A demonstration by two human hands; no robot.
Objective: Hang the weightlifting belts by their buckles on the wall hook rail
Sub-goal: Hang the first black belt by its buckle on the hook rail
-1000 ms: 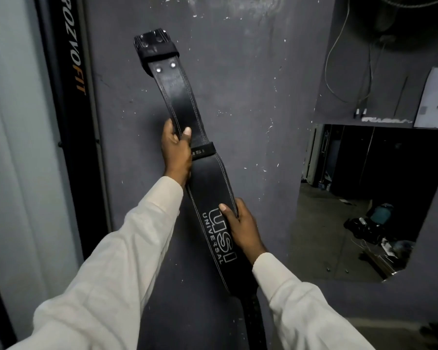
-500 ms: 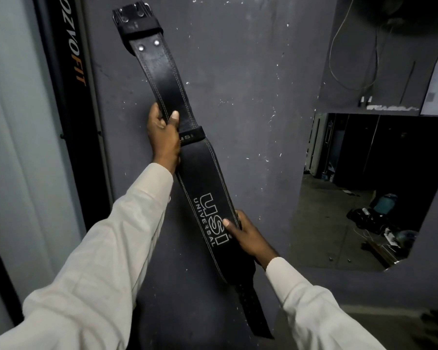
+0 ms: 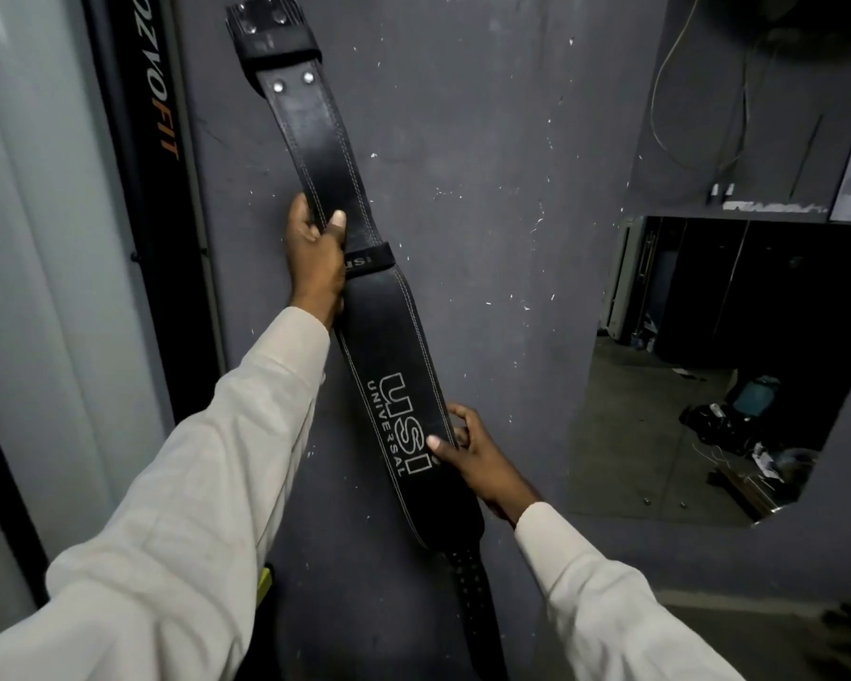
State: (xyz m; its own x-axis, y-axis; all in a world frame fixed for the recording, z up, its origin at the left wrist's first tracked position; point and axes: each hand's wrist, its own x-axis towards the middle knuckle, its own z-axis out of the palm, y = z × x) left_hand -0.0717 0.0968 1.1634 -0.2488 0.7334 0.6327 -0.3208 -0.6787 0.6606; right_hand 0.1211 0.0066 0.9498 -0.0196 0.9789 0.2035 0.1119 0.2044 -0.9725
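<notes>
Against grey wall (image 3: 487, 238), black belt (image 3: 389, 346) held upright, buckle (image 3: 271, 27) uppermost, left hand (image 3: 315, 260) gripping strap, right hand (image 3: 472, 454) pinching lower edge.

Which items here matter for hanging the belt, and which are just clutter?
Job: belt; its buckle; left hand gripping the strap; right hand gripping the wide section. Hook rail not in view.
Clutter: mirror; wall cable; black banner.
</notes>
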